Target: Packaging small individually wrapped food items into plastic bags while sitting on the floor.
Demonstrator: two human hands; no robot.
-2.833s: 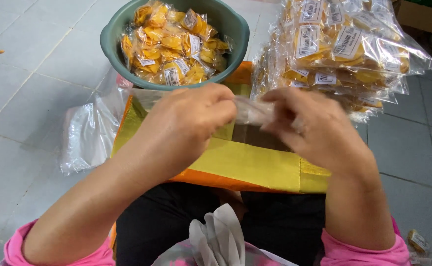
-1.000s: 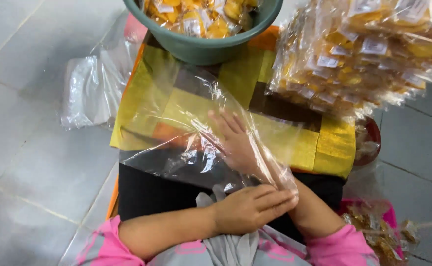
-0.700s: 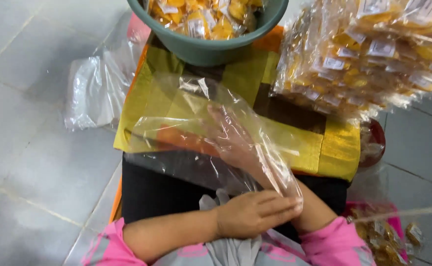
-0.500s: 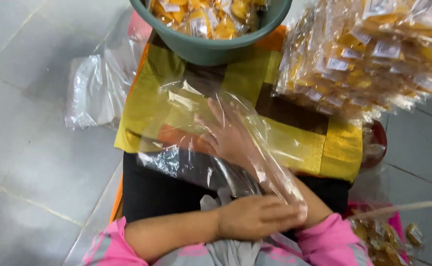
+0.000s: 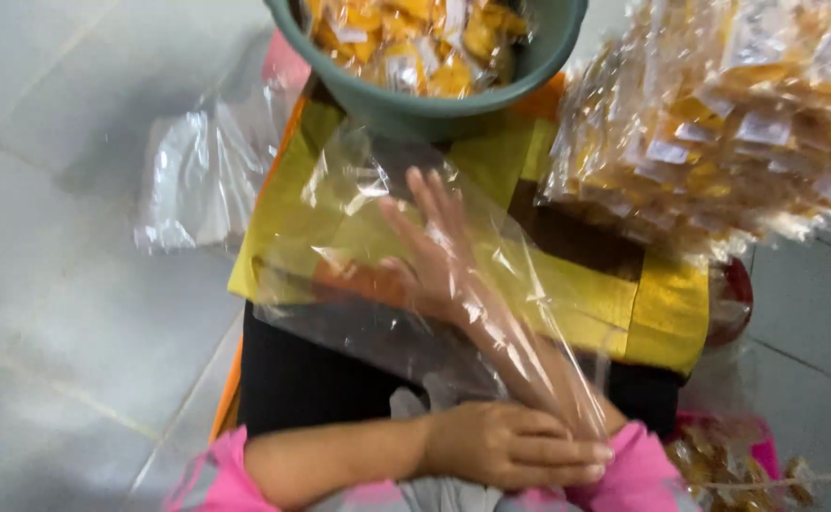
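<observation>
My right hand [image 5: 431,248] is inside a large clear plastic bag [image 5: 339,318], fingers spread flat and pointing toward the green basin [image 5: 415,106]. The bag covers the hand and forearm and lies over a yellow and orange cloth [image 5: 664,305] on my lap. Close to my body, my left hand [image 5: 520,451] lies across the right forearm near the elbow and grips the bag's mouth there. The basin holds several small clear packets of yellow snacks [image 5: 406,43].
A big pile of the same snack packets [image 5: 738,123] is heaped at the right. Crumpled clear bags [image 5: 192,180] lie on the grey tiled floor at the left. More packets [image 5: 728,465] sit at the bottom right, beside a red round object [image 5: 733,299].
Both hands first worked a folded bag edge. My right hand then went inside the bag and has slid deeper, toward the basin. My left hand has drawn the bag's mouth back to the elbow.
</observation>
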